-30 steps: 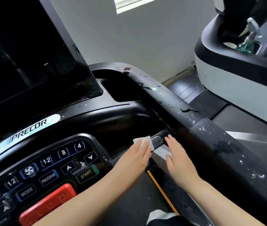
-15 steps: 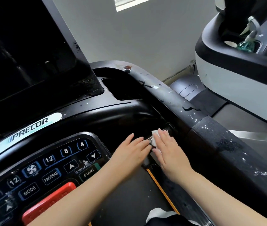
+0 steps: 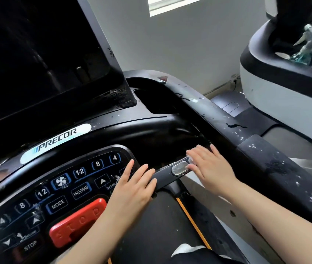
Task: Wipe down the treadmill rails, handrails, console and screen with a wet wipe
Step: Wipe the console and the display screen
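Since half a second ago your left hand (image 3: 132,185) has slid back from the wipe toward the keypad (image 3: 60,189), and your right hand (image 3: 210,166) has moved further along the short grey handlebar (image 3: 162,175). Your left grip is open, fingers straight and spread, resting on the handlebar's inner end and holding nothing. Your right grip is also flat, fingers extended, pressing the wet wipe (image 3: 191,160) against the handlebar just beyond its oval sensor pad (image 3: 179,168); only a small white edge of the wipe shows under your fingertips. The side handrail (image 3: 227,126) just to the right is speckled with white flecks. The dark screen (image 3: 37,60) stands above the console (image 3: 113,128), whose cup recess (image 3: 157,101) looks dark; you cannot tell whether anything is in it. On the neighbouring machine (image 3: 277,92), a spray bottle (image 3: 303,48) holding bluish liquid stands in a holder.
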Demonstrator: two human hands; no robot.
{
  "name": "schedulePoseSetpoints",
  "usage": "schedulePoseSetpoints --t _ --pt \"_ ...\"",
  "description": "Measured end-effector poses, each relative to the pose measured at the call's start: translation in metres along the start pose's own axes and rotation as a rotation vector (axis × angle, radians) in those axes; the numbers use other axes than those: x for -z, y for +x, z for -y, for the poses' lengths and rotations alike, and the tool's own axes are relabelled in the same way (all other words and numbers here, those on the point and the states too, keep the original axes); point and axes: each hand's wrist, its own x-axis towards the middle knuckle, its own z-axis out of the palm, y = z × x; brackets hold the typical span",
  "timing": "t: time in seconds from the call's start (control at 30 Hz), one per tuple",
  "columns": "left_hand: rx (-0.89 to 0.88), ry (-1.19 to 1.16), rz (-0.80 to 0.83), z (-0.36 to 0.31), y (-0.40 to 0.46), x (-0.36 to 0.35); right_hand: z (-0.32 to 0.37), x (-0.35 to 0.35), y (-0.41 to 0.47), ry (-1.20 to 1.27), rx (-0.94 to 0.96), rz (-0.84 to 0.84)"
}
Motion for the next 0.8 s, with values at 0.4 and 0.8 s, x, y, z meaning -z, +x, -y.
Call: schedulePoseSetpoints --t 0.4,0.8 --pt "0.073 -0.007 0.044 0.003 -0.022 0.003 0.08 -0.011 -0.005 0.107 0.101 -0.154" --pt "0.067 -0.059 0.086 0.006 -0.023 -0.006 0.032 -0.02 -0.002 0.313 -0.022 -0.285"
